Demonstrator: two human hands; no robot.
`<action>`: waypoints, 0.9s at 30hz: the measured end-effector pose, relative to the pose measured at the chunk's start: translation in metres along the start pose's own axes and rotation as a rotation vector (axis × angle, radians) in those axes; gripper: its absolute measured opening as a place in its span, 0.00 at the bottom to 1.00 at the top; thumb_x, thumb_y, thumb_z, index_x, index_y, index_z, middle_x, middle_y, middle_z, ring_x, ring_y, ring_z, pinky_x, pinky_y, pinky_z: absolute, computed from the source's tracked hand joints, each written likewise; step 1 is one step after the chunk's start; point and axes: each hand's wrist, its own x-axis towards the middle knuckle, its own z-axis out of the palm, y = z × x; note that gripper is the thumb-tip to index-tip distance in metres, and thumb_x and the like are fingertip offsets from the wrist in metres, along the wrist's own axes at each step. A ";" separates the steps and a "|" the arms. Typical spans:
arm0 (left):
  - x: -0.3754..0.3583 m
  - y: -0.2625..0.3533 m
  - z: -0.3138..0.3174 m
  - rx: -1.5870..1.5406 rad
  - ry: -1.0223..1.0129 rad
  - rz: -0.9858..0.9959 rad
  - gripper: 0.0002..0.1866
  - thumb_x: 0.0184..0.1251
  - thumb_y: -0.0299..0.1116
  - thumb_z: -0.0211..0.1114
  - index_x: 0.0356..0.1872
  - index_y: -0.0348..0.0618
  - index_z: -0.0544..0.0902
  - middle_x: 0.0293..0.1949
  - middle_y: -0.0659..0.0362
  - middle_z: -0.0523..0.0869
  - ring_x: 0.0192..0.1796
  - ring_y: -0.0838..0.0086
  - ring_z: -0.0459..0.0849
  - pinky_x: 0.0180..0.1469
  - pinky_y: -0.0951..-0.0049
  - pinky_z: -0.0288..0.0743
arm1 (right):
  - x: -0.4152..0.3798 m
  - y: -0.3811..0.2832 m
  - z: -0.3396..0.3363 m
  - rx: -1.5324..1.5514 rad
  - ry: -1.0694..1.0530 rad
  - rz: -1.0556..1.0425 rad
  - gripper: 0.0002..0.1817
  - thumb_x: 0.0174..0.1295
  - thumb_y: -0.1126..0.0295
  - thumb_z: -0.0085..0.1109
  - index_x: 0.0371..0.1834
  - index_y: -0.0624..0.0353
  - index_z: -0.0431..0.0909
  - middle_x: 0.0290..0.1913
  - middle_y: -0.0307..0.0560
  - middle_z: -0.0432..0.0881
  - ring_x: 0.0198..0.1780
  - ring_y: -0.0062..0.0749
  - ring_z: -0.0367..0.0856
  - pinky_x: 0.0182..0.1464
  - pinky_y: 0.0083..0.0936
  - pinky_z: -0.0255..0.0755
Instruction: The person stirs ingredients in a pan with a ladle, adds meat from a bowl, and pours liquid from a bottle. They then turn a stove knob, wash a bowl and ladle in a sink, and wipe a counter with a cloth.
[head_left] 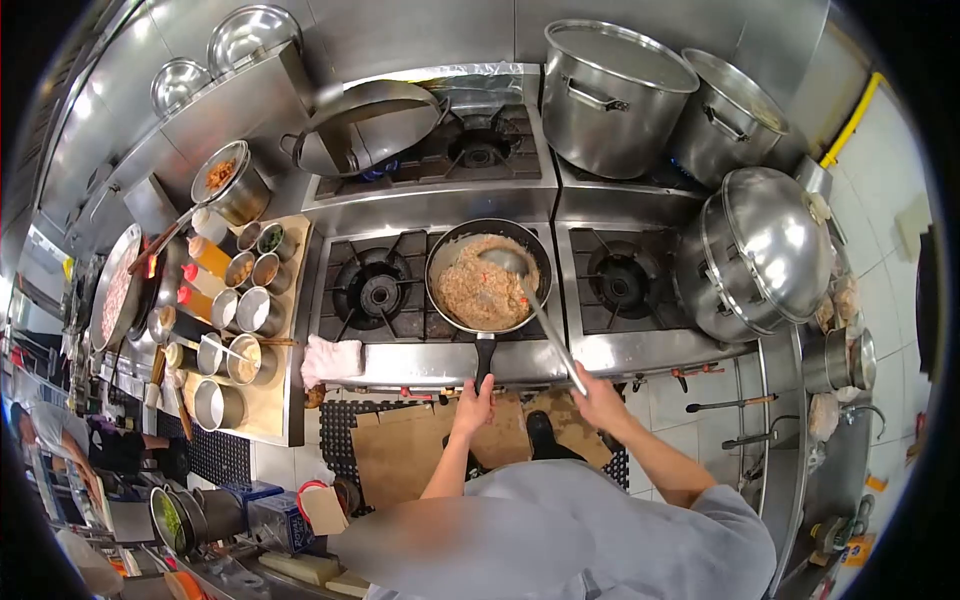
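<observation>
My left hand [472,405] is closed around the black handle of a frying pan [485,352], which sits over the front middle burner. Inside the pan lies a light brown, grainy food mixture [470,290] with small red and green bits. In my right hand [603,402] is the end of a long metal ladle [552,334]. Its bowl rests in the food at the upper right of the pan. A folded pink cloth [332,360] lies on the stove's front edge, left of the pan handle.
Large stockpots [620,95] stand at the back right, and a domed steamer [760,250] at the right. A wide wok [370,130] rests on the back burner. Several metal cups [218,402] and sauce bottles [208,256] crowd the left tray. Another person [65,435] is at far left.
</observation>
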 end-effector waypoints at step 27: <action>-0.017 0.008 0.005 0.011 0.030 0.046 0.20 0.70 0.51 0.56 0.38 0.42 0.68 0.19 0.62 0.71 0.14 0.78 0.66 0.15 0.75 0.60 | 0.004 -0.026 -0.066 -0.002 -0.119 0.025 0.32 0.58 0.69 0.58 0.68 0.56 0.64 0.32 0.66 0.79 0.32 0.55 0.79 0.39 0.38 0.73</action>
